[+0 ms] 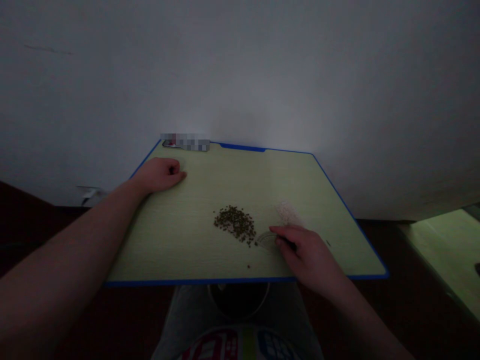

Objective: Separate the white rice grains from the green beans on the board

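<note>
A clear plastic piece with curved markings, like a protractor (265, 239), is pinched in my right hand (305, 252), low over the right half of the table. Its left end is at the edge of a pile of small dark green and brown beans (234, 222). Just beyond my right hand lies a heap of white grains, like rice (288, 212), partly hidden by the fingers. My left hand (160, 174) rests in a loose fist on the left side of the table, away from both piles, with nothing visible in it.
The pale table (168, 250) has a blue rim and stands against a wall. A phone-like object (187, 143), partly blurred out, lies at its back left corner. One stray bean (248, 266) is near the front edge. Below that edge, between the legs, is a dark round container (239, 302).
</note>
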Demonstrator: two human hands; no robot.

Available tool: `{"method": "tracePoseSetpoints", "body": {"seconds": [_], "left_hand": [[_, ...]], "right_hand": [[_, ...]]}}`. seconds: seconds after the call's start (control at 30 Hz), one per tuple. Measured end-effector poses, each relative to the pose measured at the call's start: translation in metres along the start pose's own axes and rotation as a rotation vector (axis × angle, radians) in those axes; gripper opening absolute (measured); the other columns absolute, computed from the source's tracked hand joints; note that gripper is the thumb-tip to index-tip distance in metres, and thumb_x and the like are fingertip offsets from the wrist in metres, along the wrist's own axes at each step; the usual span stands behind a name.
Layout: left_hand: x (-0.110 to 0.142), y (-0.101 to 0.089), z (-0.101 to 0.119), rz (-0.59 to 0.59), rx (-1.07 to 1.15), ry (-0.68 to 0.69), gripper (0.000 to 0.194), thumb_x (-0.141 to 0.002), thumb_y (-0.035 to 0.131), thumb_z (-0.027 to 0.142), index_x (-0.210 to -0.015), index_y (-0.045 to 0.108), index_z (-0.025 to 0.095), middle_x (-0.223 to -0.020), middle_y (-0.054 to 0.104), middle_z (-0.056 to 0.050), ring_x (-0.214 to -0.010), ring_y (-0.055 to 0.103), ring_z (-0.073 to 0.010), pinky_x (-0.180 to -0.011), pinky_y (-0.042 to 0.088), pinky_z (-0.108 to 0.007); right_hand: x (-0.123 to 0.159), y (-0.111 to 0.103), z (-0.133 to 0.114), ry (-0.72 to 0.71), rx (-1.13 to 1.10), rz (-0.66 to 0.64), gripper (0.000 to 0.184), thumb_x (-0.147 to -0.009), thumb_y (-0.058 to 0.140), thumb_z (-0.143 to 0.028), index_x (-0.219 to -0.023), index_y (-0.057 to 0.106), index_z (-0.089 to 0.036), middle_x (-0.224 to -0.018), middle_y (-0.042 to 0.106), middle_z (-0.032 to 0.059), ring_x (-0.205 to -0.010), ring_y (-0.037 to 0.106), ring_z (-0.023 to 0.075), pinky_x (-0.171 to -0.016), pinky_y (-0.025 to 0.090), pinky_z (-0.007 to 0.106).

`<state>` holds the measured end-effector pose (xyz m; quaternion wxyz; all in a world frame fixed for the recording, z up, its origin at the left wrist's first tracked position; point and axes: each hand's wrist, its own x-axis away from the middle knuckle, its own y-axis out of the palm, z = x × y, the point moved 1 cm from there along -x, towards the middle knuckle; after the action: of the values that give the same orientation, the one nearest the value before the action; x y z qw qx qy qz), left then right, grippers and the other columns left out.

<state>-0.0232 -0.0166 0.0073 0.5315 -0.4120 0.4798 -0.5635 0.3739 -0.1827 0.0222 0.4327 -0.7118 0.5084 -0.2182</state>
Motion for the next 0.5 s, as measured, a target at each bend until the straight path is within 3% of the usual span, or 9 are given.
{"method": "tracePoseSetpoints", "body": {"seconds": [0.5], "left_hand": [[-0.0012, 0.0002, 0.0008, -0.012, -0.009, 0.001, 0.040, -0.078, 0.044, 0.060, -0.072, 0.055, 0.022, -0.063, 0.054, -0.003, -0.064, 0.051, -0.0196, -0.064, 0.035, -0.032]], "right_hand": [[0.0016, 0.0041, -0.0025, 0.042, 0.028, 0.060, 0.040, -0.096, 0.047, -0.022, -0.119, 0.078, -0.011, -0.110, 0.081, 0.0172, -0.097, 0.079, 0.0301, -0.088, 0.064, 0.047]]}}
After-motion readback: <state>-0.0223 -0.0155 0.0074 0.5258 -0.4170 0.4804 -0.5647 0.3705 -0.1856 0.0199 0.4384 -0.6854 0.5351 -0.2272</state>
